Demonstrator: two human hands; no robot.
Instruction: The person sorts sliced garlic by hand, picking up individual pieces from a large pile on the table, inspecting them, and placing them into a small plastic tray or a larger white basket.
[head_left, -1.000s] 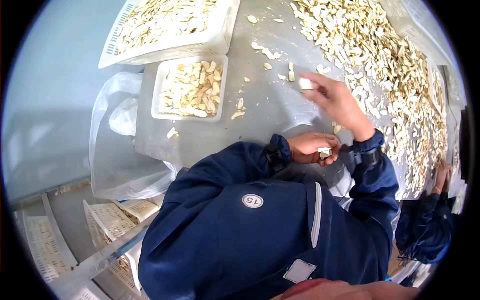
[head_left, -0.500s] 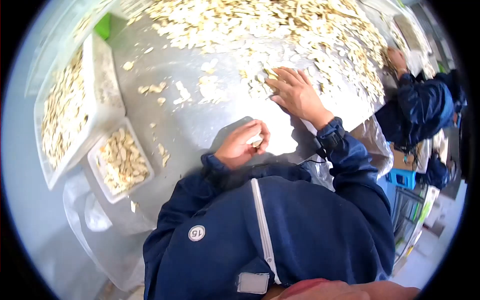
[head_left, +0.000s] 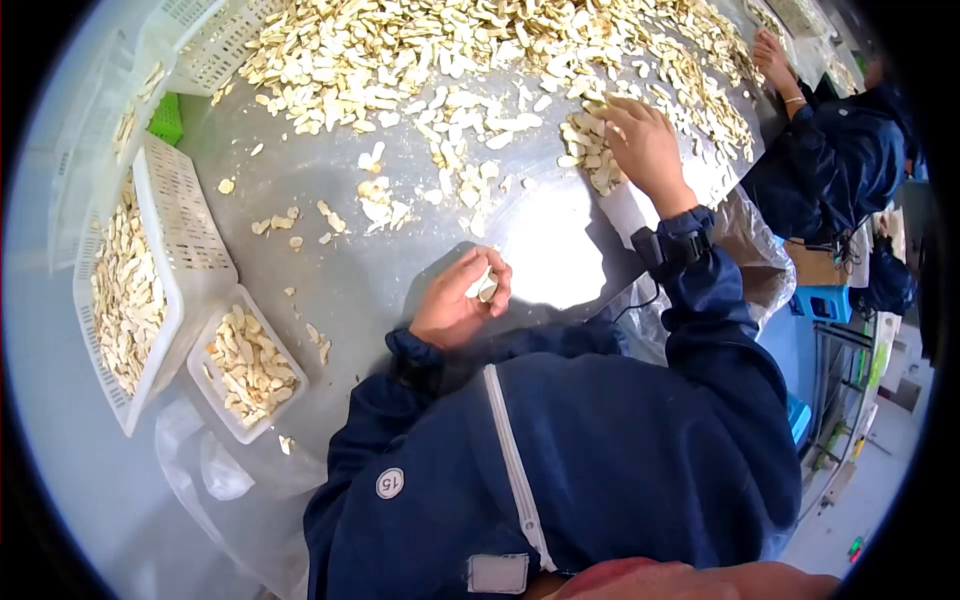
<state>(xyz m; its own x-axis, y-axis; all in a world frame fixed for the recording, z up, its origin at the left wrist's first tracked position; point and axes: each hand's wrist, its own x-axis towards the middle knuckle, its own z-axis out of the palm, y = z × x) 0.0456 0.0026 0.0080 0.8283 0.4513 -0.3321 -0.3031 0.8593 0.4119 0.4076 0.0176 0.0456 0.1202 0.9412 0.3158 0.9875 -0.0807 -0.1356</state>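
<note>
Pale, flat dried slices lie across the metal table, heaped thickest along its far side. My left hand is held low near my body, its fingers curled around a few of these slices, and a pale edge shows between thumb and fingers. Further out and to the right, my right hand rests on a small cluster of slices, fingers stretched out and palm down. What may lie under that palm is hidden.
At left stand a white slotted basket of slices and a small white tray holding more. Clear plastic bags hang by the table's near-left edge. At right, a co-worker's hand reaches to the heap.
My right hand has moved right, and slices are gathered under its fingers. My left hand stays curled around its slices. The view has shifted slightly; the co-worker's hand has lifted.
</note>
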